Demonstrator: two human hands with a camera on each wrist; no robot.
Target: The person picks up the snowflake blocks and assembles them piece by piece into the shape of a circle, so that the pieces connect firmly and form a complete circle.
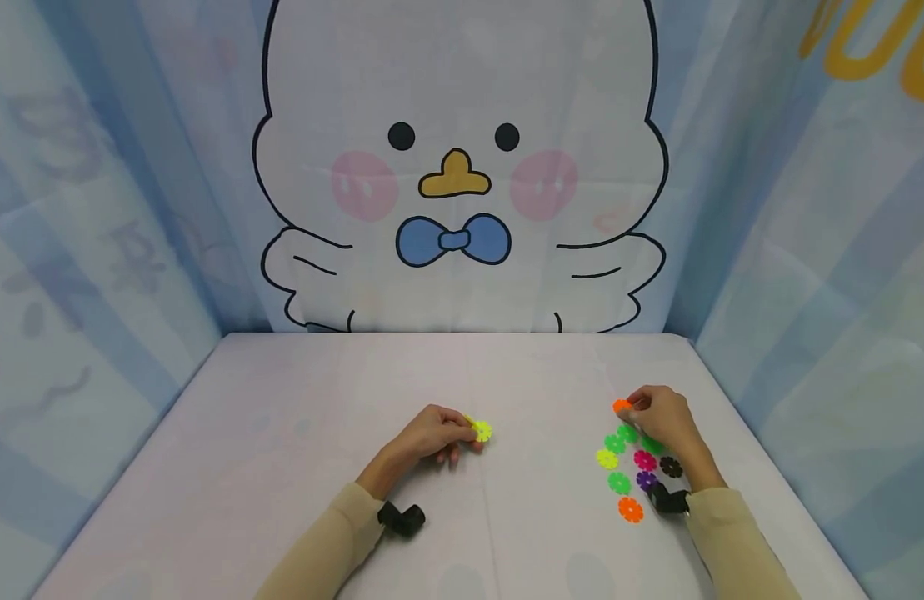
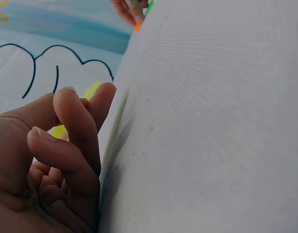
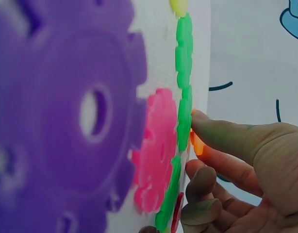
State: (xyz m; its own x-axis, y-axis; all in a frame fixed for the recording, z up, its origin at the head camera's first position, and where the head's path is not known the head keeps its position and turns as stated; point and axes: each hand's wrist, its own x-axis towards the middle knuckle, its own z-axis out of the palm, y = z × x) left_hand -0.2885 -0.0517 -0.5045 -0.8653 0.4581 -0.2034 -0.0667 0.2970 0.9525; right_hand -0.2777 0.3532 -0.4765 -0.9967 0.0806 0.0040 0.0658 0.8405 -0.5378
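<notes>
My left hand (image 1: pixel 434 433) pinches a bright yellow notched plastic disc (image 1: pixel 483 431) above the middle of the table; a second yellow edge shows by the fingertips, and I cannot tell whether it is a separate disc. In the left wrist view, the fingers of the left hand (image 2: pixel 66 141) hide most of the yellow. At the far end of the disc group, my right hand (image 1: pixel 662 417) pinches an orange notched disc (image 1: pixel 621 406) between thumb and index finger. The right wrist view shows that orange disc (image 3: pixel 197 143) partly covered by the thumb.
Nearer than the right hand lie green discs (image 1: pixel 619 482), a yellow disc (image 1: pixel 606 459), a pink disc (image 1: pixel 645 460), a purple disc (image 1: pixel 646 480), a black disc (image 1: pixel 671 467) and another orange disc (image 1: pixel 630 510). Printed curtains surround the white table (image 1: pixel 342 375).
</notes>
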